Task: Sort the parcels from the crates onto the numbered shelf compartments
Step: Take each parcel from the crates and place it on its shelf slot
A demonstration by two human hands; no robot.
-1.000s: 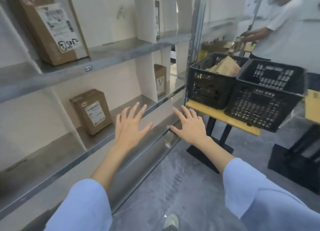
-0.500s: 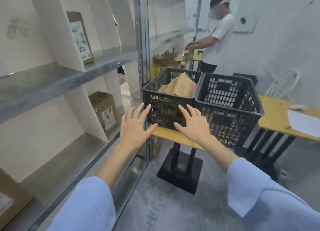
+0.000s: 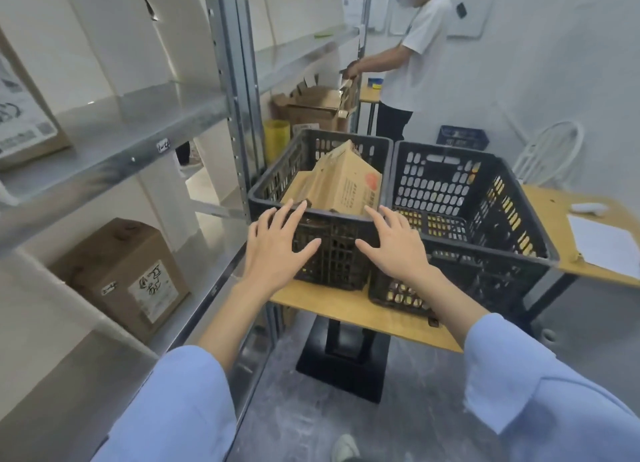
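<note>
Two black plastic crates stand side by side on a wooden table (image 3: 332, 309). The left crate (image 3: 277, 174) holds cardboard parcels (image 3: 346, 181) leaning on each other; the right crate (image 3: 485, 198) looks empty. My left hand (image 3: 277, 250) and my right hand (image 3: 394, 247) hover with spread fingers just in front of the left crate's near rim, holding nothing. The metal shelf (image 3: 138, 129) runs along the left. A brown parcel (image 3: 128, 274) with a white label sits on its lower level, and another parcel (image 3: 24, 115) on the upper level.
A person in a white shirt (image 3: 415, 46) works at open cartons (image 3: 315, 105) behind the crates. A white chair (image 3: 550, 153) and paper sheets (image 3: 606, 243) on the table lie to the right. The table's black base (image 3: 343, 368) stands on the grey floor.
My view has swung from the shelf to the crates and come closer. Both empty hands have moved forward, level with the left crate's near rim.
</note>
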